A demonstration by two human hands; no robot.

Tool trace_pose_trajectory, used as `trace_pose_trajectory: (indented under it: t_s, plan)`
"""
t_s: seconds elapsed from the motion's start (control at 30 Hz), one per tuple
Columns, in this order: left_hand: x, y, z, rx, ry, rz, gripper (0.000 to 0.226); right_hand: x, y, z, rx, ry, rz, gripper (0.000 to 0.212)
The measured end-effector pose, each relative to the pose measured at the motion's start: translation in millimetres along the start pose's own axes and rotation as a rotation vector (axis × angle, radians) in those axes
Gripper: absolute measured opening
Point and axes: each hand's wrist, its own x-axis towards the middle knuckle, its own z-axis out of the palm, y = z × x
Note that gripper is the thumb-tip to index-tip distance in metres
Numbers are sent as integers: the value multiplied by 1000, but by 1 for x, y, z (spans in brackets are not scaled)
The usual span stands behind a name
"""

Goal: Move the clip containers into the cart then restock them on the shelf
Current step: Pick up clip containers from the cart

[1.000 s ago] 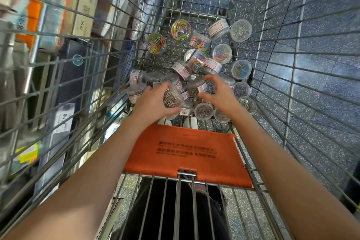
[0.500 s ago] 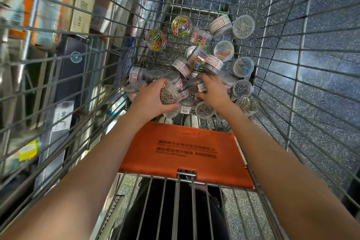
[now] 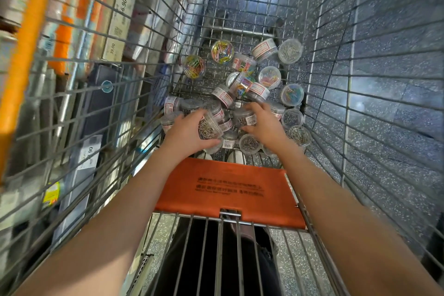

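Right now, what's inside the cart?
In the cart: clear clip containers, some with coloured clips, some silver. Left hand grips one; right hand reaches among them, covering those beneath.

The shelf (image 3: 79, 38) left of the cart (image 3: 360, 79) is motion-blurred; its goods cannot be told and its price tags barely read. The left hand (image 3: 186, 132) covers part of a jar (image 3: 209, 127), and the right hand (image 3: 264, 122) hides the jars beneath it. Print on the cart's orange flap (image 3: 230, 190) is too small to read. Both forearms are cut off by the bottom edge.
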Motion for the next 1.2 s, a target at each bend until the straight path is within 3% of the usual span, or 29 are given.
trace_pose_trajectory:
  t_s: [0.2, 0.53, 0.63, 0.8, 1.0, 1.2]
  plan:
    - [-20, 26, -21, 96, 50, 41, 84, -30, -27, -37, 98, 63, -13, 54]
    - [-79, 77, -87, -2, 196, 210, 84, -101, -86, -119, 143, 242, -111, 61]
    - [-105, 97, -108, 10, 295, 248, 66, -131, -101, -145, 174, 317, -160, 59]
    - [-162, 123, -141, 39, 418, 328, 85, -188, -134, -181, 206, 401, -255, 56]
    - [-243, 141, -179, -9, 641, 392, 73, -246, -179, -218, 197, 463, -414, 54]
    - [-316, 160, -192, -169, 845, 368, 83, -296, -210, -247, 232, 543, -625, 51]
